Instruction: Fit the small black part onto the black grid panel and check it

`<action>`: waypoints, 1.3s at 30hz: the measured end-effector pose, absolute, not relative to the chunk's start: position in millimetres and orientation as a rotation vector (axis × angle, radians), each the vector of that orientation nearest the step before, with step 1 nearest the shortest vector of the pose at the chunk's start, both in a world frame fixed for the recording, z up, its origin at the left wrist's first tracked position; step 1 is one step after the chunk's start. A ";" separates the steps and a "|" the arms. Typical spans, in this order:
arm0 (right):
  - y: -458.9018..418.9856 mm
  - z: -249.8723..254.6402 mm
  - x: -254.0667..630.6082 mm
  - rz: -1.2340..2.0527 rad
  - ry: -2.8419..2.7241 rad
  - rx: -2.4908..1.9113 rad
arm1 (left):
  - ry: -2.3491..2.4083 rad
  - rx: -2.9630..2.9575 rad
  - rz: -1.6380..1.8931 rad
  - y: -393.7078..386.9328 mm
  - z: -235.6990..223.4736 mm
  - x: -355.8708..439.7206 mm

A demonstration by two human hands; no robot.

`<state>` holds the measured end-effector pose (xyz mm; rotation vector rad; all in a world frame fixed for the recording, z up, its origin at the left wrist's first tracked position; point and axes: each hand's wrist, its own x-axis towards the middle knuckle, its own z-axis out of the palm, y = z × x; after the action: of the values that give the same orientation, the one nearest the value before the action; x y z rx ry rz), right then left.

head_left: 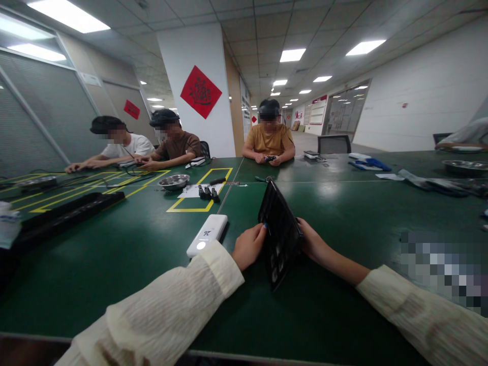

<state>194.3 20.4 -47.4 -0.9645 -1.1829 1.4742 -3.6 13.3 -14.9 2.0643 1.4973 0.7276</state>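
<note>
A black, flat, tablet-like panel (pixel 280 236) stands tilted in front of me, with rows of faint paler shapes on its dark face. My left hand (pixel 249 247) is closed at its left edge, fingertips against it, and a tiny blue spot shows there. On the other side, my right hand (pixel 313 240) grips the panel's right edge, its fingers partly hidden behind it. Just left of my left hand lies a white power bank (pixel 208 235) marked 26, with a lit round spot.
Several small black parts (pixel 208 192) and a steel bowl (pixel 174 182) are beyond the power bank. A long black tray (pixel 72 213) lies left. Three people sit around the green table (pixel 152 269). Blue-and-white cloth (pixel 369 164) and grey fabric (pixel 427 180) lie right.
</note>
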 end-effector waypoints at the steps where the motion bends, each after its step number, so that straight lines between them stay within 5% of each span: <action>1: 20.2 -47.1 194.1 1.471 -1.179 -0.967 | 1.488 2.063 0.736 13.5 -15.1 -3.7; 39: 27.2 -57.3 197.6 1.482 -1.198 -0.962 | 1.478 2.098 0.694 13.0 -12.9 -4.4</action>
<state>197.6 27.2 -57.3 -0.9621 -1.1979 1.4819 -4.4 13.0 -12.9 2.0983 1.4782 0.6938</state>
